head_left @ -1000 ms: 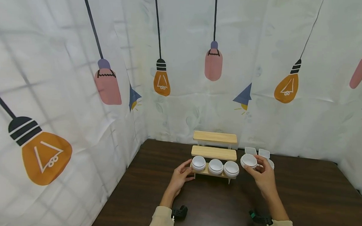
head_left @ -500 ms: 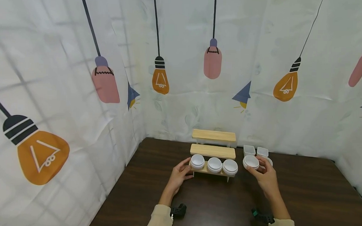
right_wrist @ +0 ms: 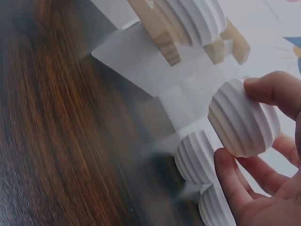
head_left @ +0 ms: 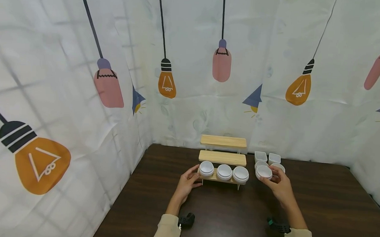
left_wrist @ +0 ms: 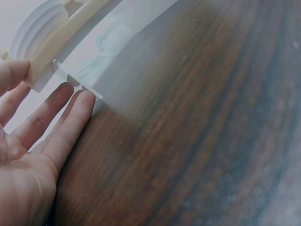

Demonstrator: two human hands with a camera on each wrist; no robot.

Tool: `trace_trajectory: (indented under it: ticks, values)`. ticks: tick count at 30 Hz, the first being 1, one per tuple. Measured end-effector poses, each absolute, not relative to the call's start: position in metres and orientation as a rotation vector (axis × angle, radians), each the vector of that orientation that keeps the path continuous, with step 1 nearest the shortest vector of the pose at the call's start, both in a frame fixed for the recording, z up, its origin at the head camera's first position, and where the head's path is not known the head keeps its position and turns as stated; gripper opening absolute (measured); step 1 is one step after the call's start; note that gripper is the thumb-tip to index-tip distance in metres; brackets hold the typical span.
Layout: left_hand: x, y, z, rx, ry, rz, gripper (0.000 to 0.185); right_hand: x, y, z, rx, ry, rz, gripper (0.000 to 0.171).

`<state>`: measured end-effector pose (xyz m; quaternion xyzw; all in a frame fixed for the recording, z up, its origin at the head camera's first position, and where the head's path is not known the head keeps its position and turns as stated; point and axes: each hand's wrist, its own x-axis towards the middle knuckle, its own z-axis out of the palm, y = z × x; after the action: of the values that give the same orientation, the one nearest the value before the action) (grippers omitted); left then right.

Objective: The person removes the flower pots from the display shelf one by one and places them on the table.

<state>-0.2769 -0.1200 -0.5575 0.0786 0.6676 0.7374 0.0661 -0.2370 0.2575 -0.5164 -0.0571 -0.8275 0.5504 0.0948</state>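
A three-tier stand with light wooden shelves (head_left: 222,157) stands on the dark table. Three white round ribbed bowls sit in a row on its lowest shelf: a left one (head_left: 206,169), a middle one (head_left: 224,172) and a right one (head_left: 240,174). My left hand (head_left: 186,183) holds that shelf's left end, its thumb (left_wrist: 16,74) at the board's edge and other fingers stretched beside the clear leg (left_wrist: 77,80). To the right of the stand, my right hand (head_left: 280,186) pinches another white ribbed bowl (right_wrist: 244,117) between thumb and fingers.
Behind the right hand are two white square cups, a left one (head_left: 260,156) and a right one (head_left: 275,158), with more round bowls (head_left: 278,167) in front. A patterned white curtain (head_left: 190,122) hangs behind the table (head_left: 230,210).
The right hand has moved the bowl slightly rightward and nearer to me, away from the stand. A round bowl behind it now shows. The left hand stays at the shelf end.
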Motion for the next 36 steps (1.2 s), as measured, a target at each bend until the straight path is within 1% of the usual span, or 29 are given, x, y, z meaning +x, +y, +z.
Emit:
trace_trajectory:
  ticks: [8, 16, 36]
  values:
    - [-0.277, -0.120, -0.556, 0.257, 1.999, 2.234, 0.050, -0.240, 0.265, -0.520, -0.142, -2.536, 1.623, 0.069]
    - [-0.278, -0.122, -0.556, 0.249, 2.000, 2.239, 0.049, -0.240, 0.267, -0.526, -0.085, -2.526, 1.627, 0.065]
    - [-0.274, -0.120, -0.558, 0.255, 2.026, 2.222, 0.050, -0.236, 0.273, -0.537, -0.094, -2.586, 1.603, 0.064]
